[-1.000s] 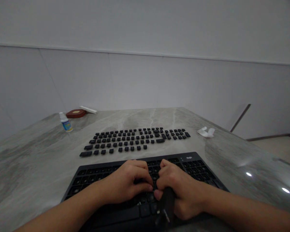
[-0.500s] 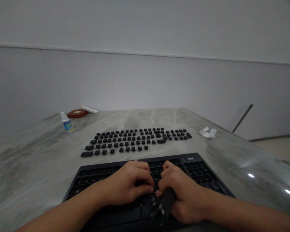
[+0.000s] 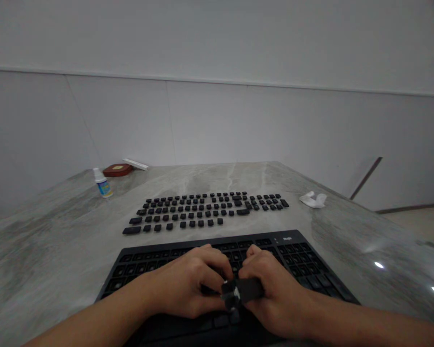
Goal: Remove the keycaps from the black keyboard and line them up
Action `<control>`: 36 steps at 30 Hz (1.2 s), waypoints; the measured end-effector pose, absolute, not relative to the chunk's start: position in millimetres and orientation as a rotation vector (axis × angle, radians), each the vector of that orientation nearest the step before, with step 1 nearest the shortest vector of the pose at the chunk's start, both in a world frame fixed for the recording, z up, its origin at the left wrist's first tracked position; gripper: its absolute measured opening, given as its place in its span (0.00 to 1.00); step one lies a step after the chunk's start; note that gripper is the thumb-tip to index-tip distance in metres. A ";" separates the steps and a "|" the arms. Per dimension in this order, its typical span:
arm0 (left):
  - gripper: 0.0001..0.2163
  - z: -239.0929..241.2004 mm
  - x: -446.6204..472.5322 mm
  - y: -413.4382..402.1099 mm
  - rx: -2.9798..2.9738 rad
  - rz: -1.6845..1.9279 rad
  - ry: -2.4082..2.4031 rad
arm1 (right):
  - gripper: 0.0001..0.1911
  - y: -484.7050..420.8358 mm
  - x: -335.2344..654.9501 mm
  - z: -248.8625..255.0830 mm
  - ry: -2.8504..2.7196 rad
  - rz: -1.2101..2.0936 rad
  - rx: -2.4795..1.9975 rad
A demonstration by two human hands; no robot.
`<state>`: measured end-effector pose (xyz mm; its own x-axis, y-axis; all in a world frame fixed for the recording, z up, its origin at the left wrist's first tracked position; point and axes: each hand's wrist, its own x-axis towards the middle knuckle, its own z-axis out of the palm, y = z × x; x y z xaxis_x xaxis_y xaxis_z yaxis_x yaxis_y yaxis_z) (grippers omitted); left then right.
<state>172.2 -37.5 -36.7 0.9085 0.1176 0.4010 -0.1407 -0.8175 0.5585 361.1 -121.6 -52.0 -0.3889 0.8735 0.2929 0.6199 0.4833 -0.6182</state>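
Observation:
A black keyboard (image 3: 238,236) lies in front of me, many of its key places bare of caps. My right hand (image 3: 273,294) is closed around a black-handled tool (image 3: 252,290), held low over the keyboard's middle and pointing left. Metal glints at the tool's end; its exact kind is unclear. My left hand (image 3: 193,284) is closed, palm down over the keyboard, with thumb and fingertips at the tool's end; whether a small dark piece is between them I cannot make out. Loose black keycaps (image 3: 191,209) stand in rows beyond the keyboard.
On the marble-patterned table (image 3: 75,231), a small white spray bottle (image 3: 103,183) with a blue label stands at the left. Behind it are a red-brown box (image 3: 117,169) and a white strip (image 3: 135,164). Crumpled white tissue (image 3: 313,199) lies at the right. A pale wall (image 3: 217,120) rises behind.
The tool has swung up from pointing down toward me to lying almost level, its end now at my left fingertips. The view has shifted slightly.

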 end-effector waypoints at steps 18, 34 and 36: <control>0.10 -31.5 172.0 -40.7 2.452 0.429 -0.062 | 0.05 -129.3 361.3 -58.1 -2.053 0.313 -0.915; 0.09 -36.5 170.4 -38.4 2.368 0.555 0.215 | 0.19 -120.5 370.6 -37.7 -1.917 0.294 -1.223; 0.16 -40.4 170.9 -36.4 2.201 0.579 0.291 | 0.18 -120.2 373.2 -33.6 -1.842 0.329 -1.274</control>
